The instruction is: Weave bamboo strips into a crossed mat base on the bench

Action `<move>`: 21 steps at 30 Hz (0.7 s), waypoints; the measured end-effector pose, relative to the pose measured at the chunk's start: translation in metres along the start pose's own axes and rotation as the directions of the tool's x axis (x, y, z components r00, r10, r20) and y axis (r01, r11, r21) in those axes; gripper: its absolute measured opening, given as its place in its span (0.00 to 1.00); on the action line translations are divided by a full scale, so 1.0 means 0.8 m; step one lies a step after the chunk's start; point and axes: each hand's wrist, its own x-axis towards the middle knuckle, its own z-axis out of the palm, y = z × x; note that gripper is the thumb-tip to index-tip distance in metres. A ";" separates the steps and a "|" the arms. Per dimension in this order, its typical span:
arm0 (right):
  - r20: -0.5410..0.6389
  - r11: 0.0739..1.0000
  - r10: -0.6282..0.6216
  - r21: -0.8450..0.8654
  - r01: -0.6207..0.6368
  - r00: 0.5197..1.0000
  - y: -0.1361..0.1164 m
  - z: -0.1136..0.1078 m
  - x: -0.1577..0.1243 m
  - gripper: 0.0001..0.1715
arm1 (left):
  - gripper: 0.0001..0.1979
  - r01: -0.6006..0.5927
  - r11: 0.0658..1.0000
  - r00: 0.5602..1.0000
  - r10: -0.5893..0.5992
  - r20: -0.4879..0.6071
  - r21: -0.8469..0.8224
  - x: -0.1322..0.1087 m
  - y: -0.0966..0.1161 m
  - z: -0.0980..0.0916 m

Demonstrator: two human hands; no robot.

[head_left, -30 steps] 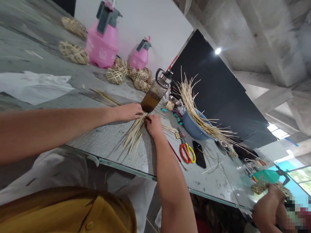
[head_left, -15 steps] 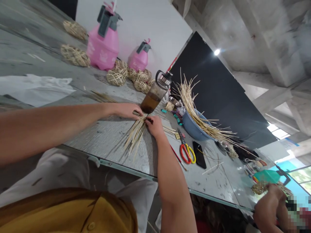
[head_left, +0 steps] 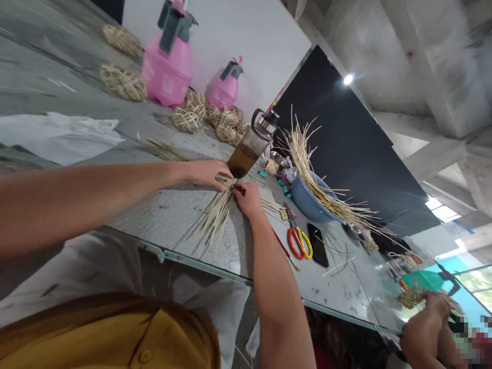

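A fan of thin pale bamboo strips [head_left: 215,218] lies on the grey table [head_left: 169,220], spreading toward the near edge. My left hand [head_left: 205,173] rests on the top of the bundle, fingers curled down over the strips. My right hand [head_left: 248,197] meets it from the right, fingertips pinched on the strips where they cross. Just behind both hands stands a clear bottle [head_left: 251,144] with dark liquid and a black lid.
Two pink sprayers [head_left: 169,61] and several woven balls [head_left: 188,118] stand at the back. A blue basin [head_left: 307,200] holds long strips. Red-and-yellow scissors [head_left: 298,241] and a black phone [head_left: 318,245] lie right. Another person's hands [head_left: 426,328] work at lower right.
Both hands stay on the crossing of the strips with only small finger shifts. The view has drifted slightly, so everything sits a little further right.
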 end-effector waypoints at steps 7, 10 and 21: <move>-0.111 0.995 0.071 0.074 -0.063 0.991 -0.011 -0.010 0.001 0.06 | 0.19 0.160 0.987 0.980 -0.160 -0.115 -0.006 0.000 -0.002 -0.009; -0.116 0.970 0.188 0.176 -0.166 0.975 -0.010 -0.012 0.001 0.06 | 0.16 0.181 0.984 0.971 -0.179 -0.156 -0.005 -0.001 -0.005 -0.004; -0.038 0.844 0.359 0.439 -0.307 0.932 0.004 -0.002 0.002 0.07 | 0.17 0.284 0.953 0.952 -0.294 -0.087 -0.108 0.008 -0.025 0.010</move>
